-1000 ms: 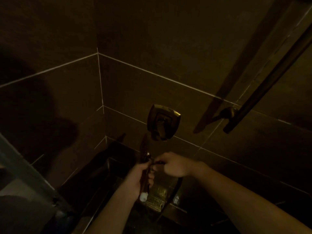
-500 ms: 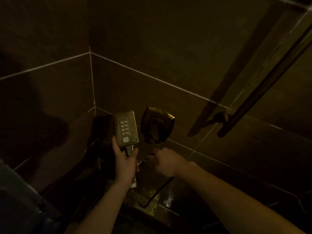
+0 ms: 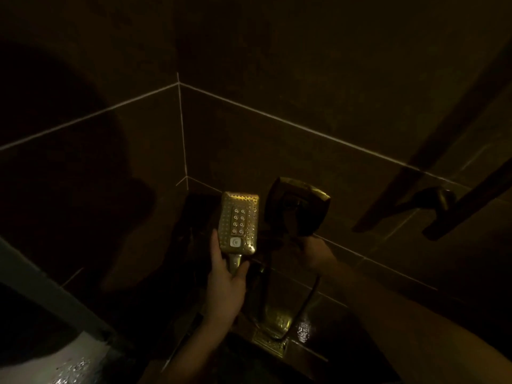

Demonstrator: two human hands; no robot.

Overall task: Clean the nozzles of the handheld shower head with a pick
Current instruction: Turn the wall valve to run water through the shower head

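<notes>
The rectangular handheld shower head (image 3: 239,223) stands upright in the middle of the dim view, its nozzle face with a white button turned toward me. My left hand (image 3: 225,275) grips its handle just below the head. My right hand (image 3: 317,252) is at the right, under the dark wall bracket (image 3: 297,207), with fingers curled; it is too dark to see a pick or anything else in it. The hose (image 3: 307,303) hangs down below my right hand.
Dark tiled walls meet in a corner (image 3: 181,134) behind the shower head. A slanted rail (image 3: 471,200) with its mount crosses the right side. A floor drain (image 3: 273,338) shines below. A pale edge (image 3: 41,289) runs at the lower left.
My left hand has raised the shower head and turned its nozzle face toward me. My right hand has moved right and up, away from the handle toward the wall bracket.
</notes>
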